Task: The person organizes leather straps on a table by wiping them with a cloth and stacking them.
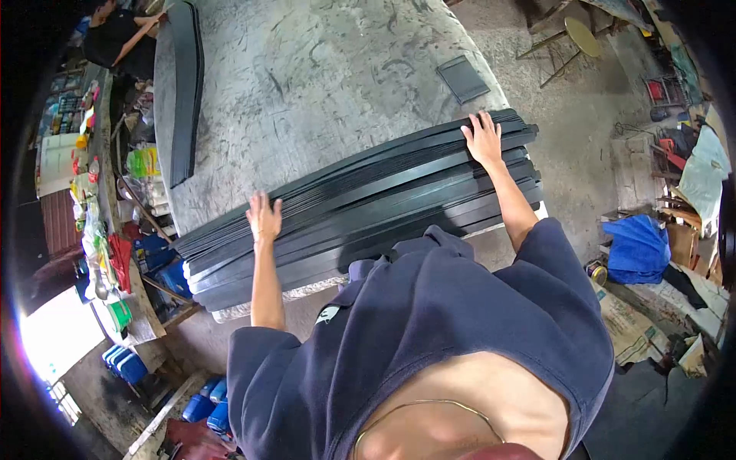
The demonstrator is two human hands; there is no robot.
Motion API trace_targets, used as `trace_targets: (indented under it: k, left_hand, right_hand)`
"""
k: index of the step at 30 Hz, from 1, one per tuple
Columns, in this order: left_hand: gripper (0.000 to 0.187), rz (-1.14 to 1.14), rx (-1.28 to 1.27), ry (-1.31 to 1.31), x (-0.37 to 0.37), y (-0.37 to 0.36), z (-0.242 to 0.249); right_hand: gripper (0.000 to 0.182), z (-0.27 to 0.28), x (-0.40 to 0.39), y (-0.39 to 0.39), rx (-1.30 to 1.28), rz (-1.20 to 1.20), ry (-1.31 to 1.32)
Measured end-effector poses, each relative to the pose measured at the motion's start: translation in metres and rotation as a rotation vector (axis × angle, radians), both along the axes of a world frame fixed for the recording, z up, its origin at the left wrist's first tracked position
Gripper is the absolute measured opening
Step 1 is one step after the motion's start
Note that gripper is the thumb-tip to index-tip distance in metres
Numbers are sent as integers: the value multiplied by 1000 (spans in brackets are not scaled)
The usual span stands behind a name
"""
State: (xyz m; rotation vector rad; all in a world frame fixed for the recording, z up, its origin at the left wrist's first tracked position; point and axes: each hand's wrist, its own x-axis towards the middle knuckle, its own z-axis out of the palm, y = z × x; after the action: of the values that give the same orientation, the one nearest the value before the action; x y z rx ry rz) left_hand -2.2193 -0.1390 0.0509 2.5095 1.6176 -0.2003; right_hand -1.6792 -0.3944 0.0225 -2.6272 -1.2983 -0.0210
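Observation:
Long black strips (399,184) lie in a wide stack across the near end of a grey, scuffed table (330,69). My left hand (264,218) rests on the left part of the stack, its fingers apart and pointing to the far edge. On the right part, near the far edge of the strips, lies my right hand (483,139), palm down with the fingers spread. Neither hand is closed round a strip. The strips are uneven at their right ends and fan out a little at the left.
Another pile of black strips (184,92) runs along the table's left edge, where a person (126,38) in black reaches to it. A small dark rectangular piece (462,79) lies at the right. Beyond are a round stool (583,37), blue cloth (638,249) and blue containers (207,402).

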Motion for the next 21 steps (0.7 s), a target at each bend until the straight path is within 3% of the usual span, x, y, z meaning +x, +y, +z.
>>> trace_targets:
  k: [3, 5, 9, 12, 21]
  left_hand:
    - [59, -196, -94, -57, 53, -23, 1]
    - [59, -260, 22, -69, 87, -48, -9]
    - [59, -385, 65, -236, 134, -98, -8]
    - [59, -393, 63, -244, 135, -113, -5]
    - [65, -375, 50, -180, 66, -102, -6]
  right_hand:
    - [50, 7, -6, -3, 1, 50, 19]
    - [52, 19, -27, -10, -65, 199, 30]
    - [57, 49, -96, -18, 133, 390, 39]
    - [59, 27, -144, -29, 34, 510, 97]
    - [61, 35, -169, -71, 53, 201, 108]
